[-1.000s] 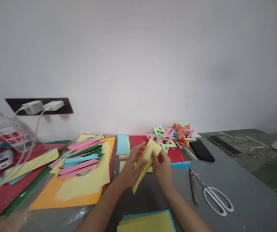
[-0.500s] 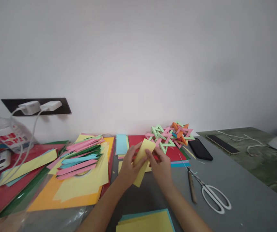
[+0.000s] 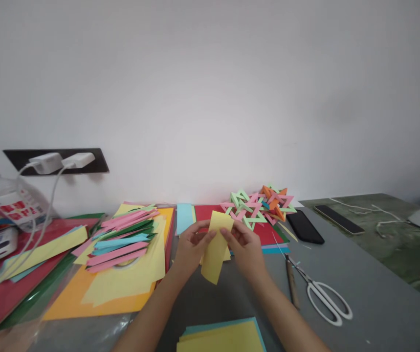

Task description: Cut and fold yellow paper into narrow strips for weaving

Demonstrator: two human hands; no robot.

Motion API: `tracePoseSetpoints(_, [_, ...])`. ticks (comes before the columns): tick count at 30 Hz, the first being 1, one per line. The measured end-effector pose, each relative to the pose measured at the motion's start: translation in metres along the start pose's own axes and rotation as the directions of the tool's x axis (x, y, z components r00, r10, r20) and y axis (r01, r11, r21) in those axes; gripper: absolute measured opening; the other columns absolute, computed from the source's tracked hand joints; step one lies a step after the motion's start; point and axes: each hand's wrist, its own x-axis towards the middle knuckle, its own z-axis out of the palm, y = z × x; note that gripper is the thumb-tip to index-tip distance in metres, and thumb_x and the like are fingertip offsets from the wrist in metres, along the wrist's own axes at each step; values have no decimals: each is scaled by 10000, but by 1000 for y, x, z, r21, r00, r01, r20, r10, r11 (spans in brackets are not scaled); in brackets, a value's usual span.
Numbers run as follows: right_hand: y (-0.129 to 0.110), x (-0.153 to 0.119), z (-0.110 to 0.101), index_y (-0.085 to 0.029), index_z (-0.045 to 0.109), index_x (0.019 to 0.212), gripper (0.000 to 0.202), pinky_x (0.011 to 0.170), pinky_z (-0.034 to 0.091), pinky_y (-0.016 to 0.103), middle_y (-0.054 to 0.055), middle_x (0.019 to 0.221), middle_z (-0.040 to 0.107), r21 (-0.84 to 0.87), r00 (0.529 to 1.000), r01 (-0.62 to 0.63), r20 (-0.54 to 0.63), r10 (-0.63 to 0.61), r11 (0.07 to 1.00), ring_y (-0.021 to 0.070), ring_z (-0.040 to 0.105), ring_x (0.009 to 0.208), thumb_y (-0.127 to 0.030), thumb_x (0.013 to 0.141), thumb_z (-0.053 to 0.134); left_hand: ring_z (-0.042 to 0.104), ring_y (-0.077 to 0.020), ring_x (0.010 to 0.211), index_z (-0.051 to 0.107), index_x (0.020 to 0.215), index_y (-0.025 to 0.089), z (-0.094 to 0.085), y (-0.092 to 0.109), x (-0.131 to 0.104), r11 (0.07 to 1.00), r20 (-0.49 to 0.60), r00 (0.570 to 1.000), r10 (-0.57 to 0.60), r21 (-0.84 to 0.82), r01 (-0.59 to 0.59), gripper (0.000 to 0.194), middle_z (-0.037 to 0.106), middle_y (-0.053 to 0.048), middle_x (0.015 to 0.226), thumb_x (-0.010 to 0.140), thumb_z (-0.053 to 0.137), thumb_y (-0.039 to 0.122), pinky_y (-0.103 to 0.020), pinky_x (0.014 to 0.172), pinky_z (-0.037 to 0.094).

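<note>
A strip of yellow paper (image 3: 215,256) is held up in front of me, above the grey tabletop. My left hand (image 3: 192,247) pinches its left edge, thumb in front and fingers behind. On the opposite edge, my right hand (image 3: 245,244) grips it the same way. The strip tilts slightly and bends a little toward its lower end. Behind it lie a red sheet (image 3: 210,211) and more yellow paper, partly hidden by my hands. Nearest to me is a stack of yellow and blue sheets (image 3: 220,337).
Folded-paper stars (image 3: 248,210) sit against the wall. To the right are a black phone (image 3: 305,227), a wooden-handled knife (image 3: 292,283) and white-handled scissors (image 3: 329,303). On the left, coloured strips (image 3: 121,239) lie on larger sheets, near a plastic bottle (image 3: 19,205) and charging cables.
The yellow strip has turned closer to upright and shows its front more fully. My left hand has moved slightly left, while both hands keep their hold.
</note>
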Motion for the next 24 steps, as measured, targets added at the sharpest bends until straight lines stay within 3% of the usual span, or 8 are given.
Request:
tracePoseSetpoints(3, [2,2,-3,-164,607,808,240,509,409,226,17,668,572,106,996,-63,-55,70,992,128,508,595,-362,673,618,626,-175,720,591,937,164,1,-1,-1,1000,14,1000,-3,-21,3,306,667,-59,846,674,618,319,-264,627,496])
tracePoseSetpoints(8, [2,4,-5,-168,625,701,167,538,419,226,-4,621,571,161,995,-41,-79,54,986,119,518,591,-305,620,678,629,-184,766,633,884,166,2,0,-1,999,-66,997,46,21,-45,257,679,-60,836,674,617,313,-258,642,508])
tracePoseSetpoints(15, [-2,3,-4,-171,636,700,149,544,435,229,-1,625,581,177,996,-35,-77,49,984,116,530,589,-277,610,690,625,-155,676,631,818,161,0,-1,-2,995,-145,984,99,22,-97,201,675,-39,756,653,646,275,-256,616,511])
tracePoseSetpoints(24, [-8,2,-7,-165,634,687,144,460,416,219,-6,593,544,148,999,-8,-42,15,989,105,494,523,-265,602,692,599,-154,743,677,705,163,2,3,-2,994,-217,973,82,-49,-94,141,666,-31,763,588,694,240,-260,658,510])
